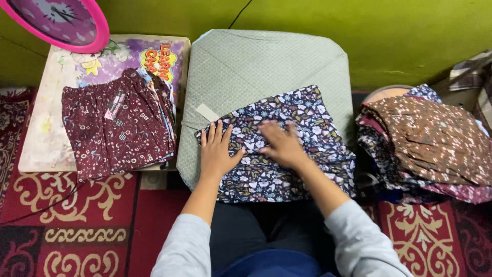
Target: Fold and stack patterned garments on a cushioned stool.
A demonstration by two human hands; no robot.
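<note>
Centrally, grey-green padded fabric board (256,66); on its 6 o'clock half lies a folded navy floral cotton garment (302,149). At 3 o'clock, a heap of brown and mixed printed clothes (430,143); at 9 o'clock, a folded maroon patterned garment (115,128). Left hand (216,151) and right hand (281,144) both press flat, fingers spread, grasping nothing.

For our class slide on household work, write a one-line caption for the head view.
Both hands, left hand and right hand, press flat on a dark floral garment spread over a green padded board.
</note>
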